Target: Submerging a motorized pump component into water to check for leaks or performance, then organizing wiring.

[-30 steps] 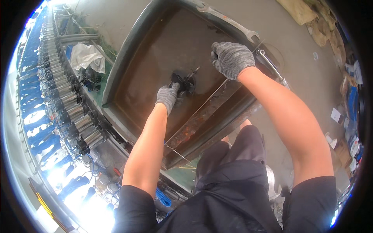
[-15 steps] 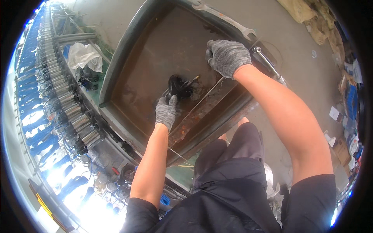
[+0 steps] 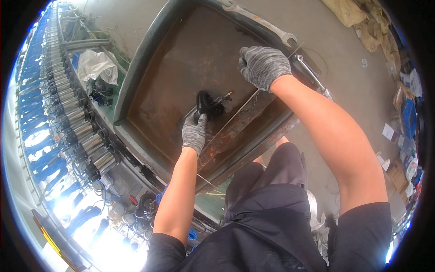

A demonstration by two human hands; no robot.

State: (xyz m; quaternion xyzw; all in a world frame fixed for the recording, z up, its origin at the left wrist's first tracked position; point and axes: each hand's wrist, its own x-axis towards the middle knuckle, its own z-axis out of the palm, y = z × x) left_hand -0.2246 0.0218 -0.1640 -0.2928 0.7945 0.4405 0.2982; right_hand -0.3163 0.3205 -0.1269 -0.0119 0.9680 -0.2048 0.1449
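Black part (image 3: 206,104) has come slightly toward six o'clock in the tub (image 3: 144,65).
So left hand (image 3: 194,134) alone manages its hold; right hand (image 3: 265,68), at two o'clock, is curled, grip I cannot tell.

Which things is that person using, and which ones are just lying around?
Seems part of the job:
black part, in the left hand
dark tub, beneath the black part

Probably just lying about:
open-ended wrench, on the tub's rim
slim metal tool
white plastic, left of the tub
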